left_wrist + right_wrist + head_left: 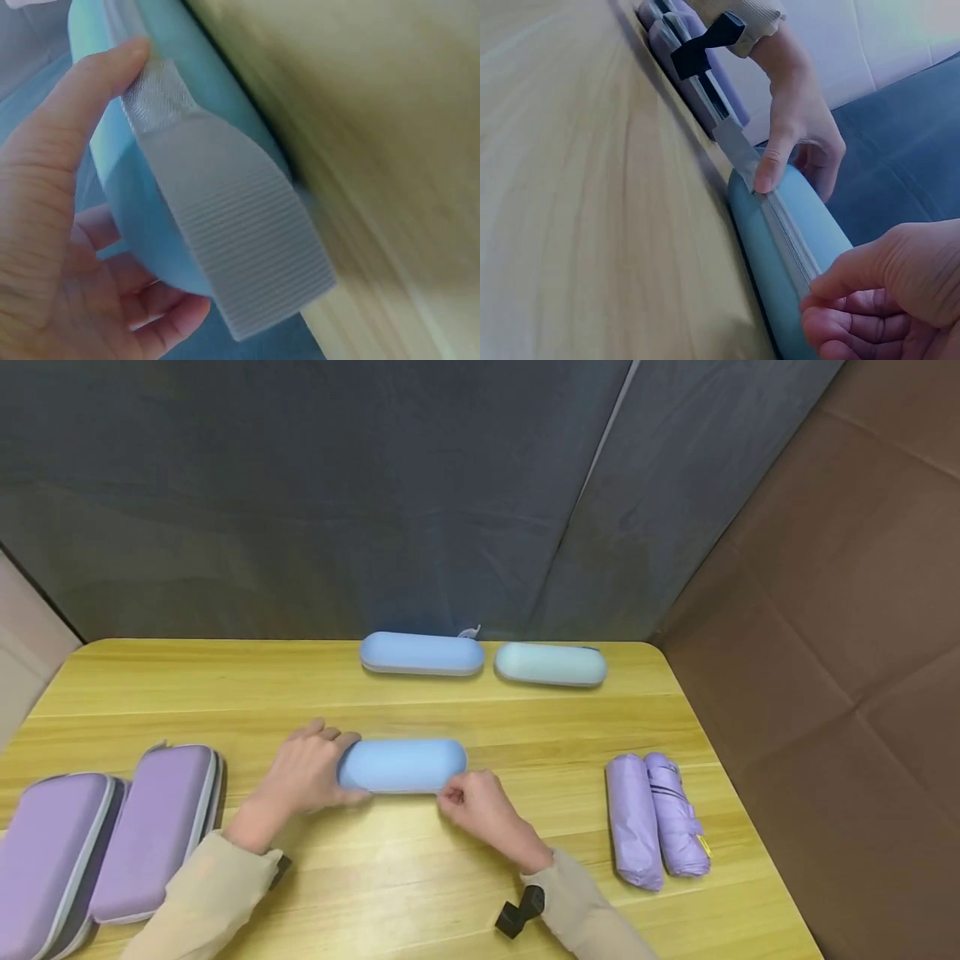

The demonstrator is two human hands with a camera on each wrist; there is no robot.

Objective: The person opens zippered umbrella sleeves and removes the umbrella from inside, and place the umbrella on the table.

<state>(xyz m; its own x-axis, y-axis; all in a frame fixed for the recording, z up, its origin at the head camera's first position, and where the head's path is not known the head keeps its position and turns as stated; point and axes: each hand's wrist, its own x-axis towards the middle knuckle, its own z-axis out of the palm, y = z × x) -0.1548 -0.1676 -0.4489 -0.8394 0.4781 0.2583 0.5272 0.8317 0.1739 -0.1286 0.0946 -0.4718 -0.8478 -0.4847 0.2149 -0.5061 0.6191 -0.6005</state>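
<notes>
The light-blue capsule-shaped zip case lies crosswise on the wood-grain table, between the two hands and in front of the back row. The left hand grasps its left end: the thumb presses the front seam beside a grey ribbed tab, and the other fingers curl round the far side. This grip most likely braces the shell against a pull along the seam. The right hand is at the front right, thumb and index finger pinched together on the zip, the remaining fingers folded in. The slider itself is hidden, so whether it is in that pinch cannot be confirmed.

Placement appears to be by kind. A second blue case and a pale-green case stand end to end along the back edge; two purple zip cases sit side by side at left; at right are two purple rolled bundles, apparently folded umbrellas, laid together.

Condition of the held case: smooth, matt shell with rounded ends and no dent visible. A grey zip band runs lengthwise along the side facing the person, and its visible stretch looks closed. The ribbed tab projects beyond the left end. The shell reads as teal in the wrist views.
</notes>
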